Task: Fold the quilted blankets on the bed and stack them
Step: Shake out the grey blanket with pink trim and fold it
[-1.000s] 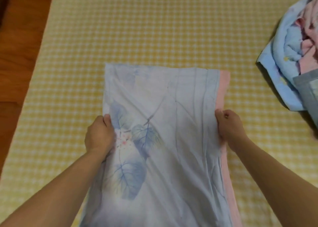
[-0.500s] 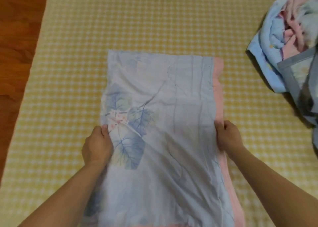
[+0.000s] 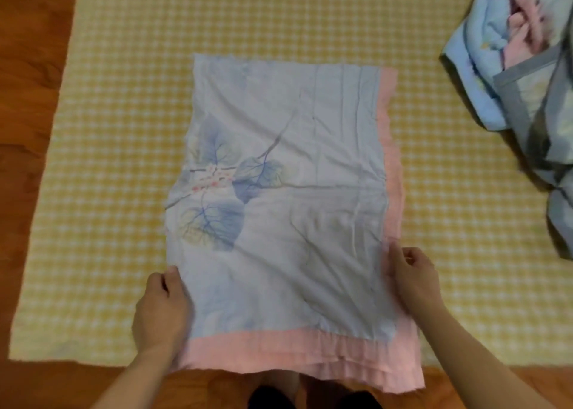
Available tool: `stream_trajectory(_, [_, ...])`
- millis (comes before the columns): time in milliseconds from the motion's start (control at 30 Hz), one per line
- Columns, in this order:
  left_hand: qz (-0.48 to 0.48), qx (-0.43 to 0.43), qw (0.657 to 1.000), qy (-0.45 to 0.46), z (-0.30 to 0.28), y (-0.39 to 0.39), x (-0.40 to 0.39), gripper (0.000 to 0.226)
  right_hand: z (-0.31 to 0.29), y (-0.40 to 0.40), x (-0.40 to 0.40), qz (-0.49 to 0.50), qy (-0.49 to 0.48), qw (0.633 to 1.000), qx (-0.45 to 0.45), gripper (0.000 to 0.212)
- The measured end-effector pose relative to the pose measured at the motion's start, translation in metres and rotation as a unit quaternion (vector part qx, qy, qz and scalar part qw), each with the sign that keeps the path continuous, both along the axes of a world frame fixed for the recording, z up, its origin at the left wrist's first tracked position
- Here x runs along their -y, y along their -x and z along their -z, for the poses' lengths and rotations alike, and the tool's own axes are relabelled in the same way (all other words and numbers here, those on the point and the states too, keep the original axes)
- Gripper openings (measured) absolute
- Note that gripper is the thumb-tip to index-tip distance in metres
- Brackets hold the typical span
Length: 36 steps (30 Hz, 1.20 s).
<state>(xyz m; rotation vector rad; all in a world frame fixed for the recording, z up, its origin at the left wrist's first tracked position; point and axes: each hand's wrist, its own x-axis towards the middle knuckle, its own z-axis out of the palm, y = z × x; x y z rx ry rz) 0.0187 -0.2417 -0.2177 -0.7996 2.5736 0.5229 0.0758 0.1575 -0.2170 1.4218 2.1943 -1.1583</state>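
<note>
Yellow checked bed [image 3: 124,129]: both hands have slid nearer along folded blanket [image 3: 279,191].

Both hands have slid back along the side edges of the folded blanket [image 3: 279,191] toward its near end, the left hand [image 3: 162,311] and right hand [image 3: 414,280] each keeping a grip on an edge. The pink near border now shows, overhanging the bed's [image 3: 124,98] near edge.

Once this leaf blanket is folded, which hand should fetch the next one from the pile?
Right. The right hand grips the leaf blanket on the side nearer the crumpled pile at far right; the left hand would probably have to cross over.
</note>
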Motion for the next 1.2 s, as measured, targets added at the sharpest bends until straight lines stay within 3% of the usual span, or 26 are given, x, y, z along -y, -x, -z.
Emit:
stream_trajectory(100, [0.063, -0.048, 0.995, 0.056, -0.007, -0.026, -0.006, 0.05, -0.004, -0.01, 0.011, -0.061, 0.026, 0.998, 0.02, 0.032])
stream_trajectory(200, [0.091, -0.02, 0.991, 0.099, -0.008, -0.022, 0.011, 0.053, -0.004, -0.011, 0.003, -0.066, -0.024, 0.997, 0.025, 0.026])
stream_trajectory(300, [0.115, 0.058, 0.989, 0.074, -0.008, -0.015, 0.038, 0.057, -0.003, -0.022, -0.007, -0.074, -0.016, 0.995, 0.072, 0.026])
stream_trajectory(400, [0.114, 0.077, 0.99, 0.034, -0.013, -0.016, 0.041, 0.052, -0.013, -0.034, -0.001, -0.128, 0.01, 0.984, 0.121, 0.034])
stream_trajectory(500, [0.098, 0.094, 0.991, 0.014, -0.013, -0.024, 0.037, 0.065, -0.033, -0.053, 0.006, -0.087, 0.034, 0.987, 0.13, 0.043])
stream_trajectory(600, [0.063, 0.066, 0.996, 0.004, -0.012, -0.033, 0.035, 0.062, -0.051, -0.073, 0.014, -0.079, 0.078, 0.985, 0.133, 0.058])
stream_trajectory(667, [0.019, 0.026, 0.999, -0.007, -0.016, -0.041, 0.033, 0.052, -0.06, -0.085, 0.015, -0.076, 0.105, 0.985, 0.115, 0.042])
stream_trajectory(800, [0.019, 0.017, 1.0, -0.01, -0.026, -0.055, 0.036, 0.05, -0.075, -0.095, 0.012, 0.06, 0.232, 0.971, -0.004, 0.028])
stream_trajectory(933, [0.038, -0.023, 0.997, -0.056, -0.039, -0.056, 0.037, 0.051, -0.065, -0.108, 0.016, -0.053, 0.035, 0.998, 0.017, 0.026])
stream_trajectory(1100, [0.078, 0.054, 0.994, -0.06, -0.031, -0.064, 0.041, 0.042, -0.039, -0.143, 0.019, -0.061, -0.026, 0.996, 0.061, 0.019])
stream_trajectory(1200, [0.071, 0.101, 0.991, -0.043, -0.021, -0.07, 0.042, 0.059, -0.033, -0.151, 0.03, 0.036, -0.041, 0.996, 0.069, 0.028])
